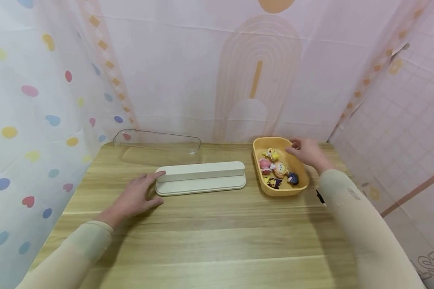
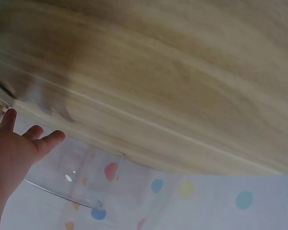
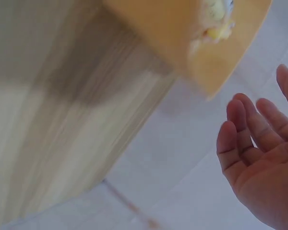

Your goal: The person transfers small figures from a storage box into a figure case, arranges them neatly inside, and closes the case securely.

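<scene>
Two hands of mine show over the counter (image 1: pixel 209 237). At left centre my left hand (image 1: pixel 132 198) lies flat, fingers released, index tip touching the left end of the white base (image 1: pixel 201 178). Behind it, upper left, sits a clear cover (image 1: pixel 157 145). Right of centre, my right hand (image 1: pixel 307 152) hovers with relaxed fingers, grasping nothing, at the far right rim of the yellow tray (image 1: pixel 280 190) holding small toy figures (image 1: pixel 277 169).
</scene>
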### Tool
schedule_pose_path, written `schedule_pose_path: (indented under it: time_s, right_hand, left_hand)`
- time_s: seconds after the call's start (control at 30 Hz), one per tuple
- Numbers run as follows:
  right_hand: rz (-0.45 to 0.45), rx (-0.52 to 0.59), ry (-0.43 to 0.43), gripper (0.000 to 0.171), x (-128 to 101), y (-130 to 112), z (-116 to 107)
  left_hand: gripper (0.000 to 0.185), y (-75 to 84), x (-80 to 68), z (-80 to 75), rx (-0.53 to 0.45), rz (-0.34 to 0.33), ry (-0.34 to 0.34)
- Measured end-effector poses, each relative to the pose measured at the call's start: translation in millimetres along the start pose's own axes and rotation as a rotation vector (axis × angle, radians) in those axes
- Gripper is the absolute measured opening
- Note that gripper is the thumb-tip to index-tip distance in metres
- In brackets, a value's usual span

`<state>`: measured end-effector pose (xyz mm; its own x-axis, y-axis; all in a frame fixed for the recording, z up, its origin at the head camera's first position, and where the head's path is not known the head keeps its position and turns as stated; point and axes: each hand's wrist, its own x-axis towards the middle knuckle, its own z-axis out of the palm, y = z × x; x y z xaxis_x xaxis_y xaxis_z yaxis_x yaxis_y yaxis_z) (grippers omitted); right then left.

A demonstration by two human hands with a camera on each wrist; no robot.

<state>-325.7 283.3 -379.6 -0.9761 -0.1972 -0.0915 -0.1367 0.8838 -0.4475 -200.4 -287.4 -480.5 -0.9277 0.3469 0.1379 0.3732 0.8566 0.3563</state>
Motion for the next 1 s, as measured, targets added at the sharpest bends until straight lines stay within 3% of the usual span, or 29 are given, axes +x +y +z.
schedule_pose_path:
  time_s: [0.2,0.4,0.6,1.0]
  right_hand:
    - [0.007,-0.095,-0.095,0.061,26,-17,14]
    - [0.035,-0.154,-0.128,0.059,44,-21,30]
    - [0.077,-0.177,-0.157,0.059,49,-24,38]
    - [0.011,-0.234,-0.216,0.056,50,-26,39]
  left_hand:
    - [0.089,5.4,3.8,3.1,-0.018,0.013,0.033]
    - [0.091,8.4,1.4,6.4,-0.029,-0.010,0.044]
    - [0.090,12.3,1.8,11.4,-0.057,-0.023,0.043]
    - [0.086,13.3,7.3,13.0,-0.070,-0.037,0.039]
